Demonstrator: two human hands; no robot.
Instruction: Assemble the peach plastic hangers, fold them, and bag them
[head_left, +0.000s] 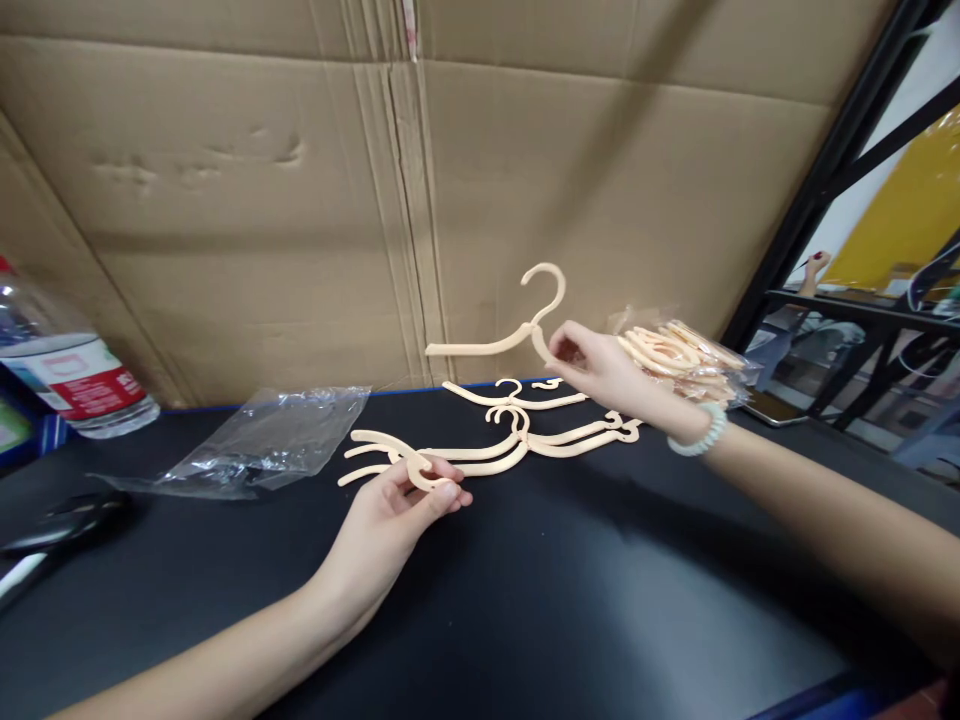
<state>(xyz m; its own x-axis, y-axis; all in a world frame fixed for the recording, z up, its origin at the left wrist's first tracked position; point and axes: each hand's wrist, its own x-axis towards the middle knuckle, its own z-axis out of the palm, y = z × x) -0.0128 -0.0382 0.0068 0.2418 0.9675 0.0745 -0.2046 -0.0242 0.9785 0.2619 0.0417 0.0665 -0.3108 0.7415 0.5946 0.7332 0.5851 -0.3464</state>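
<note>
My right hand point(585, 362) is closed on a cream plastic clothes hanger point(491, 347), raised above the table with its hook up and its long left arm showing. The fingers hide part of its right side. My left hand point(409, 510) pinches a short cream hanger piece point(390, 440) with a curved notched end, near the middle of the table. Behind and between my hands lie several more cream hangers point(562, 450), flat and partly overlapping, with hooks pointing away from me. My left fingers overlap the left ends of these in view, and I cannot tell if they touch.
A clear plastic bag point(262, 440) lies crumpled on the black table point(510, 620). At the back right sits a clear pack of cream hanger parts point(679, 355). A bottle point(75, 370) stands at the left, a black object point(64, 520) before it. Cardboard point(300, 200) rises behind; another person's hand point(816, 265) shows far right.
</note>
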